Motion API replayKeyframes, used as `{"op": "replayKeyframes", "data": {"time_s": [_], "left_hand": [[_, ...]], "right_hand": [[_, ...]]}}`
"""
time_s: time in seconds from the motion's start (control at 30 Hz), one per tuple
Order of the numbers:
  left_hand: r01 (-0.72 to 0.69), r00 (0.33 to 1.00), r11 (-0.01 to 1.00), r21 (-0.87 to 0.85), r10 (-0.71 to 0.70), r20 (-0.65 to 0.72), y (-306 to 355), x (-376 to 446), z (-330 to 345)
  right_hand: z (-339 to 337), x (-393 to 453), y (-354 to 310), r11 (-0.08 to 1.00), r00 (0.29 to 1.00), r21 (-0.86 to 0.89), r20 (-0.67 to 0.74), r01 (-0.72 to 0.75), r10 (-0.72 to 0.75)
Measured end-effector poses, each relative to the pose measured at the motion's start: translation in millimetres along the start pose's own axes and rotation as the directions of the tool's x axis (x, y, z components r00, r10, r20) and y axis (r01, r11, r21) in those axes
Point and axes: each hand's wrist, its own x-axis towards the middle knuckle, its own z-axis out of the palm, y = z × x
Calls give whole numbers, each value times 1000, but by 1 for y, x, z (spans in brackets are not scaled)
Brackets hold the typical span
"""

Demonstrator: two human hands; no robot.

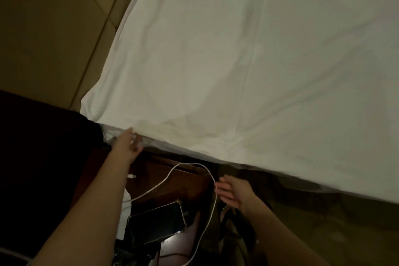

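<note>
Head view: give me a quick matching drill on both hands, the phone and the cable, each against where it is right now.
Things:
1. left hand
2. right hand
3. phone
4. white cable

Places or states:
A. dark screen, lying between the two forearms
B. fingers open at the edge of the white sheet, near the bed corner
C. loops over the wooden nightstand
D. fingers open, just below the mattress edge, beside the cable loop

Pairs: 1-B, 2-D, 3-A, 4-C
</note>
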Motion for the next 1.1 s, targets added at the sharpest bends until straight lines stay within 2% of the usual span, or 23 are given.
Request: {"op": "replayKeyframes", "data": {"time_s": [0.07,0.1,0.13,0.2,0.27,0.37,0.43,0.53,0.6,0.77,0.93,1.0,1.1], "left_hand": [[-67,994,963,261,88,-70,-21,-21,16],[-131,983,904,406,171,-65,-29,-33,26],[-199,972,823,531,235,1,-35,-49,40],[-347,933,601,720,298,202,-41,-88,70],[-476,876,385,790,280,391,-37,-130,98],[-592,803,177,786,209,558,-22,-192,131],[-642,761,88,762,195,618,-12,-234,148],[-685,709,-41,727,191,679,0,-294,171],[-715,664,-122,688,187,724,6,-332,189],[-782,507,-283,555,229,831,9,-436,246],[-810,377,-385,442,235,896,-35,-533,309],[-819,348,-397,415,231,908,-69,-563,334],[-823,362,-393,409,191,912,-134,-592,369]], "right_hand": [[-17,-14,4,987,998,-158,-54,11,-20],[-25,-24,-1,964,994,-262,-92,37,-63],[-34,-33,-10,918,983,-388,-119,84,-140],[-50,-57,-40,724,937,-663,-99,189,-336],[-60,-94,-85,512,864,-820,-43,256,-502],[-69,-166,-154,321,702,-889,0,326,-712],[-77,-213,-188,241,576,-895,20,374,-817],[-97,-269,-208,166,460,-910,29,379,-888],[-118,-294,-202,139,447,-929,31,342,-894],[-187,-330,-150,107,511,-969,24,225,-859],[-285,-383,-135,144,446,-958,-19,249,-895],[-333,-405,-134,143,416,-957,-26,252,-909],[-409,-426,-126,151,395,-962,-50,227,-917]]}}
